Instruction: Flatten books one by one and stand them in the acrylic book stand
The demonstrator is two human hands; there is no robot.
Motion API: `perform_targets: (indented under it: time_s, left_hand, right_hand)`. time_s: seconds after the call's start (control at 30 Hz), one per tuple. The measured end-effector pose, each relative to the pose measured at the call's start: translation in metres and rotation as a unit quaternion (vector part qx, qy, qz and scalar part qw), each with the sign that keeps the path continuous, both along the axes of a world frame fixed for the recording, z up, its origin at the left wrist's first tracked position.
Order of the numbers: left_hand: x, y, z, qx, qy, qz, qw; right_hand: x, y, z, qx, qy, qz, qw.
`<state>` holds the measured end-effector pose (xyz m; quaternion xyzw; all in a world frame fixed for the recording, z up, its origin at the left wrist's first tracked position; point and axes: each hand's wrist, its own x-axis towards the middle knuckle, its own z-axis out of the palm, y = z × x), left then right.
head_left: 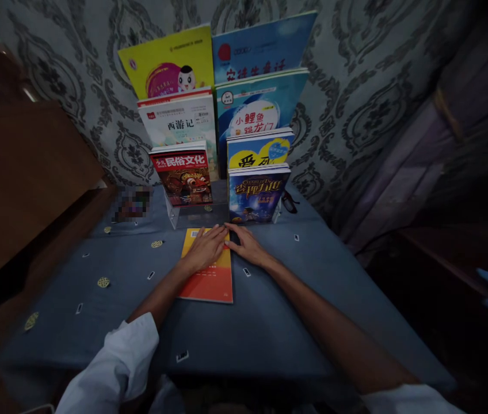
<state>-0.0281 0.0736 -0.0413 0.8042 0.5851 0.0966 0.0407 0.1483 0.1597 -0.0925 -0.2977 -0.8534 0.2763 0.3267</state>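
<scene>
An orange book (210,284) lies flat on the blue table (296,328), in the middle, just on the near side of a clear stand (194,217) full of books. The left hand (207,247) rests palm down on the far part of its cover, fingers stretched out and close together, gripping nothing. The right hand (247,246) is at the book's far right corner, its fingers extended and its thumb spread from them; the fingertips of the two hands meet or nearly meet there, and whether the right one presses on the cover I cannot tell. In the stand the books rise in two columns. On the left, from near to far, are a red book (183,179), a white book (179,123) and a lime book (161,57); on the right are a navy book (256,198), a yellow-and-blue book (244,152), a teal book (265,98) and a blue book (265,46). A small dark thing (289,202) lies right of the stand. A patterned wall (132,152) closes the far side, with a curtain (416,126) to the right.
</scene>
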Motion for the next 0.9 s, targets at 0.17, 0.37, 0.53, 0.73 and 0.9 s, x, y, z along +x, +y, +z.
perform_targets:
  time_s: [0.17, 0.37, 0.53, 0.73, 0.9]
  left_hand:
    - [-0.001, -0.005, 0.0, -0.013, 0.006, -0.008, 1.0]
    - [0.001, -0.017, 0.002, -0.02, 0.012, -0.019, 1.0]
    - [0.003, -0.031, 0.003, -0.027, 0.014, -0.023, 0.999]
    - [0.009, -0.055, 0.008, -0.034, 0.02, -0.048, 0.998]
    - [0.018, -0.083, 0.009, -0.03, 0.021, -0.076, 0.996]
  right_hand:
    - [0.0, -0.002, 0.003, 0.017, -0.017, 0.005, 1.0]
    - [-0.001, -0.001, 0.003, 0.027, -0.02, 0.005, 0.999]
    - [-0.001, 0.0, 0.002, 0.03, -0.02, 0.007, 0.999]
    - [-0.002, 0.002, 0.002, 0.037, -0.029, 0.009, 0.999]
    - [-0.003, 0.0, 0.002, 0.038, -0.033, 0.006, 0.999]
